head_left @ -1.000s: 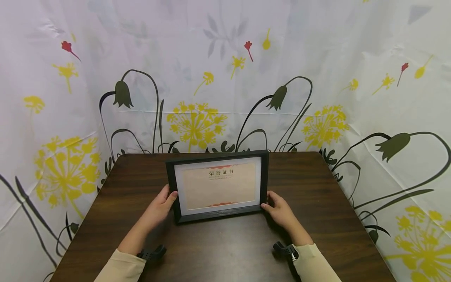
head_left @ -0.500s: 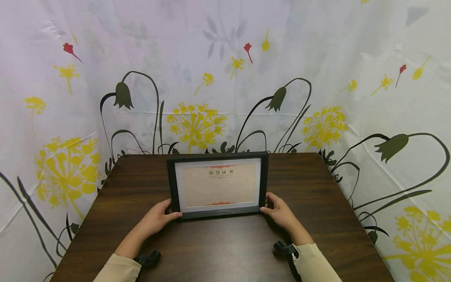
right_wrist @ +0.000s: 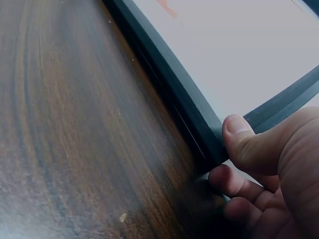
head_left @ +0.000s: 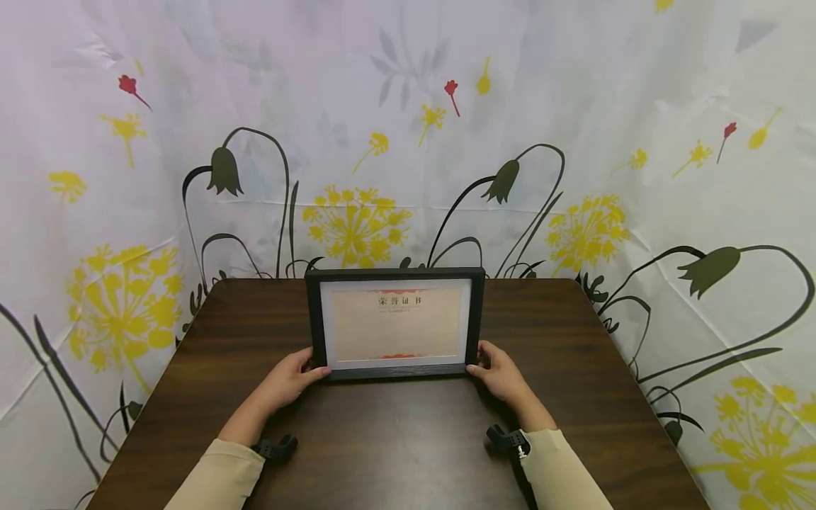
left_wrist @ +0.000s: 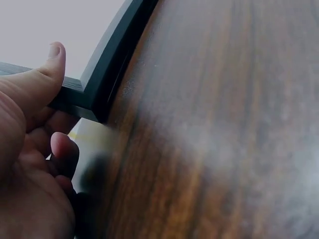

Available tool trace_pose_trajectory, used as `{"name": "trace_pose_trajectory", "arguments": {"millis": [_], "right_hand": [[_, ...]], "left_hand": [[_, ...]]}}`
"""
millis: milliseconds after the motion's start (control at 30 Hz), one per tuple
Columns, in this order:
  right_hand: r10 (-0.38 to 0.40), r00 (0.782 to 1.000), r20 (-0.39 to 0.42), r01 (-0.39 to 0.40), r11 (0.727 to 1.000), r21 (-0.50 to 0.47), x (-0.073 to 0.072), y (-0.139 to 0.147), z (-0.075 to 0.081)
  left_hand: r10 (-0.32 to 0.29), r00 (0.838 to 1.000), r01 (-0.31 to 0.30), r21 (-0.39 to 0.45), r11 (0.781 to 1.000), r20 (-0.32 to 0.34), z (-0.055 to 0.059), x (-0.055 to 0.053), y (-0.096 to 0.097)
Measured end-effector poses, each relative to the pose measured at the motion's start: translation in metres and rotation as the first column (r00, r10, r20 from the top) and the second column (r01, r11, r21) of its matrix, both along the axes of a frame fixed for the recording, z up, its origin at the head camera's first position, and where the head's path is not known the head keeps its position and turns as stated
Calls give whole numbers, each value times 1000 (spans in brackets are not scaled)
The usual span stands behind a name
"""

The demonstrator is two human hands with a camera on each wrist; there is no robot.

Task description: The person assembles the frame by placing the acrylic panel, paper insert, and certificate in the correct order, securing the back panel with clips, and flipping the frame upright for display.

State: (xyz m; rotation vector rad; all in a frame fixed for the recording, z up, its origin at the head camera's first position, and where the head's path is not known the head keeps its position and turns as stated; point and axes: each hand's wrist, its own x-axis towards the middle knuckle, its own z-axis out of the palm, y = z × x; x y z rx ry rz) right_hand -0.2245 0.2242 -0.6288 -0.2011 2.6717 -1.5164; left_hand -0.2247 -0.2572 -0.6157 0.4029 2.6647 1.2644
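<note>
A black picture frame (head_left: pixel 397 372) stands nearly upright on the brown table (head_left: pixel 395 439), its front turned toward me. Inside it, a white mat surrounds a cream certificate (head_left: pixel 398 329) with red trim and Chinese lettering. My left hand (head_left: pixel 287 381) grips the lower left corner, thumb on the front and fingers behind. At the lower right corner my right hand (head_left: pixel 503 372) holds on the same way. Both wrist views show a thumb over the black edge and fingers curled beneath or behind the corner. The back of the picture frame is hidden.
A white curtain (head_left: pixel 395 127) printed with yellow and green flowers hangs behind and at both sides of the table. Dark wrist straps (head_left: pixel 275 448) circle both wrists, below beige sleeves (head_left: pixel 219 476).
The picture frame has gone from slanted to nearly level and shifted slightly away from me. My left hand has slid from the left side down to the lower left corner.
</note>
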Motion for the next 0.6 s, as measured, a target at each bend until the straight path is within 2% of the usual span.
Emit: {"name": "trace_pose_trajectory", "arguments": {"millis": [133,233,367,500,600], "right_hand": [[-6,1000,13,6,1000,-14,0,0,1],[-14,1000,11,14,1000,-17,-3,1,1],[-19,1000,20,20,1000,-24,-5,2,-1],[-15,999,40,17,999,-33,-3,3,-1],[-16,999,44,17,1000,-22,-1,3,-3]], "left_hand": [[23,999,-23,-17,1000,22,-1,1,1],[17,1000,-17,-47,999,-9,-1,-1,1],[-26,997,21,-72,997,-67,-3,-3,0],[-23,999,20,-67,998,-43,-4,-1,1],[-14,999,9,-84,996,-51,-7,1,3]]}}
